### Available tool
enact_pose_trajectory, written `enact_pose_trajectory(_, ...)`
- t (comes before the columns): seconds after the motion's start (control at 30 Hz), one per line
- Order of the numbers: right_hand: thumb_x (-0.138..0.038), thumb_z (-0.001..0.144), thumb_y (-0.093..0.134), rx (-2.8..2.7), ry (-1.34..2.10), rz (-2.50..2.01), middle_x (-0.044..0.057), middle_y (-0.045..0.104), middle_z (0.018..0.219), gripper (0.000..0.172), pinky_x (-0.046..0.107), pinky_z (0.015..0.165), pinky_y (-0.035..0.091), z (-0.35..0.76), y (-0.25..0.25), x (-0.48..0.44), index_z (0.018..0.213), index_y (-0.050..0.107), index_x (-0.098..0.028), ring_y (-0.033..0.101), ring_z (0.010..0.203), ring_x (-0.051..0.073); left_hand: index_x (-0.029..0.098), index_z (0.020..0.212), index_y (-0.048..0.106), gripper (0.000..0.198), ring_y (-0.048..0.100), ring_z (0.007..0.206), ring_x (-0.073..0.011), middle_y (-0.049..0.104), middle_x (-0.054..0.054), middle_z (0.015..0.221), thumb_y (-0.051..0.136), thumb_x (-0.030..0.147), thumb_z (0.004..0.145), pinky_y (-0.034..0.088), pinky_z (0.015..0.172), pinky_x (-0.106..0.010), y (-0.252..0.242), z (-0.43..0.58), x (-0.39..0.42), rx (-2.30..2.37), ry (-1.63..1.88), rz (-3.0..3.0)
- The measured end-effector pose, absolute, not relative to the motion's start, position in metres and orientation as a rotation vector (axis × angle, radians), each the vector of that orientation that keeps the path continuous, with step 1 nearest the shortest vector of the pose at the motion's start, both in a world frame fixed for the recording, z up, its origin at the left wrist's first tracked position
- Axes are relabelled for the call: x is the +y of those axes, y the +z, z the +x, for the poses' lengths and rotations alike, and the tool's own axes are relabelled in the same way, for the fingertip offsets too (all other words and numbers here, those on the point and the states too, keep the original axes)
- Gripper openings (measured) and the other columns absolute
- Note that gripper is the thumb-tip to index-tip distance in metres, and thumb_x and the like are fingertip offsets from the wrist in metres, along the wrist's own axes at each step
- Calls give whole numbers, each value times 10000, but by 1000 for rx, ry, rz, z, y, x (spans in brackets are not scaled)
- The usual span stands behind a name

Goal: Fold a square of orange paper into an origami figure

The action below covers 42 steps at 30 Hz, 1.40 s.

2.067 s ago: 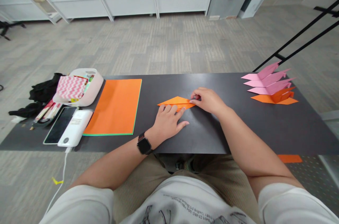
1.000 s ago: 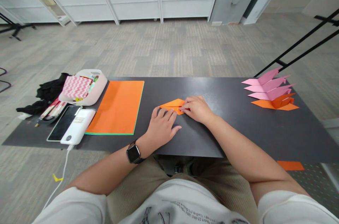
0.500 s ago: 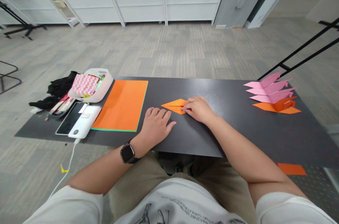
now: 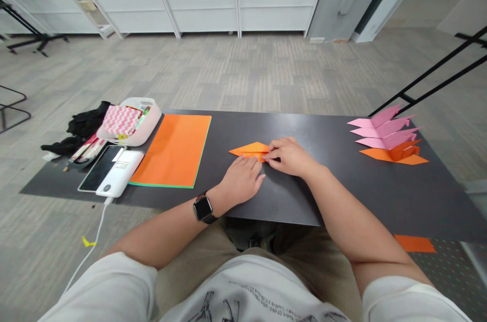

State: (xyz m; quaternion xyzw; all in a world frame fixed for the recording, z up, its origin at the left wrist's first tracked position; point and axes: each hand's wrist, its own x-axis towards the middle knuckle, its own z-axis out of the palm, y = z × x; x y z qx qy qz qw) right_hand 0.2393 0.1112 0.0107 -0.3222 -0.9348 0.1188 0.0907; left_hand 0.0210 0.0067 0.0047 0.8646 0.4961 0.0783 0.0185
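Observation:
A folded piece of orange origami paper (image 4: 249,149), long and pointed at its left end, lies on the dark table in front of me. My left hand (image 4: 243,178) rests flat with its fingertips on the paper's near edge, thumb apart. At the paper's right end, my right hand (image 4: 289,156) pinches it between thumb and fingers, which hide that end. A stack of orange sheets (image 4: 173,149) with a green edge lies left of my left hand.
Pink folded paper birds (image 4: 384,130) and an orange one (image 4: 395,153) stand at the table's right. On the left are a white basket (image 4: 150,124), a phone (image 4: 99,170), a white power bank (image 4: 119,173) with a cable, and black cloth (image 4: 89,120). An orange sheet (image 4: 414,244) shows below the table edge.
My left hand has moved right and away from me, from the bare table onto the near edge of the folded paper. My right hand stays at the paper's right end.

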Motion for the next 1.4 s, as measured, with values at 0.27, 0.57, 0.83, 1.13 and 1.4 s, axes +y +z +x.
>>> enact_pose_trajectory(0.27,-303,980,701,-2858,364,-1013,49,742,1004,223,387,857,336,253,19,114,1084,888,-364,633,963,236,109,1355,672,383,702,1124,-322,752,-169,1212,490,342,1112,482,1053,-487,15,31,16,1581,156,2681)
enact_pose_trajectory(0.57,-272,984,652,-2624,521,-947,47,754,1021,235,386,930,459,263,17,125,1024,882,-292,684,971,222,117,1291,709,480,678,1144,-337,738,-152,1180,546,528,1105,477,1108,-498,11,38,13,1629,190,2700)
enact_pose_trajectory(0.83,-118,968,595,-2649,383,-915,72,768,1259,405,468,1069,485,256,-1,131,1226,845,-303,655,1193,274,191,1237,753,318,603,1439,-267,720,-122,1412,503,359,1135,314,1338,-523,-1,-3,31,1317,322,2784)
enact_pose_trajectory(1.13,-128,916,700,-2727,424,-834,66,738,1435,341,549,1136,448,250,2,123,1164,849,-308,609,1354,324,253,1061,784,171,638,1355,-261,742,-60,1371,615,250,1036,258,1329,-628,9,-23,84,1299,338,2692)
enact_pose_trajectory(1.4,-238,987,701,-2703,464,-821,56,787,1258,220,477,1088,417,244,-1,122,1152,828,-308,656,1195,280,269,1107,819,259,665,1228,-248,752,-60,1311,577,198,1042,368,1272,-575,1,-37,93,1471,467,2588)
